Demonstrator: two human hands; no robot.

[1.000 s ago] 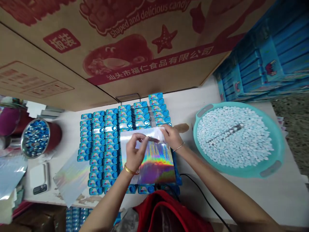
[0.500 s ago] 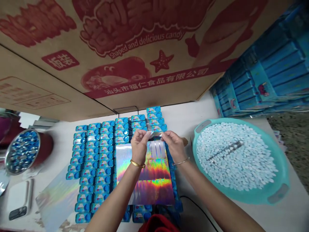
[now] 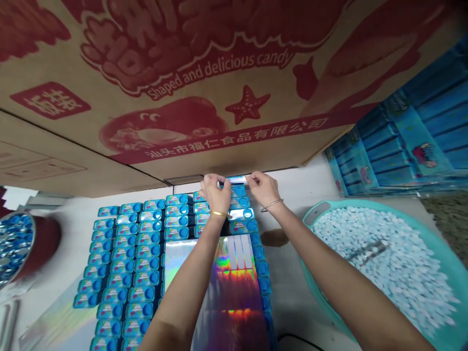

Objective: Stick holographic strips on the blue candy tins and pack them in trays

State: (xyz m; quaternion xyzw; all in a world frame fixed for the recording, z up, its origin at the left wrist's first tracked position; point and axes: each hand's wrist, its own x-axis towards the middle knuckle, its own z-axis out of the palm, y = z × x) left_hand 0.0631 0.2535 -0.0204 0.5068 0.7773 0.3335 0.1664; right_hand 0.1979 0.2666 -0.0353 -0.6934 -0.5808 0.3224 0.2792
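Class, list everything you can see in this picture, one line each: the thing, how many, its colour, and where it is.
Candy carton: one, tan with red print, across the top.
Candy tins: dozens, blue, in rows at centre.
Holographic sheet: one, rainbow-silver, on the tins.
Basin: one, teal, at right.
Candies: hundreds, white, in the basin.
Cartons: a stack, blue, upper right.
Round tin: one, silver with blue contents, left edge.
Table: one, white, beneath these.
Shiny strip: one, silver, above the tins.
Left hand: one, gold bangle, pinching the strip.
Right hand: one, thin silver bangle, pinching the strip.
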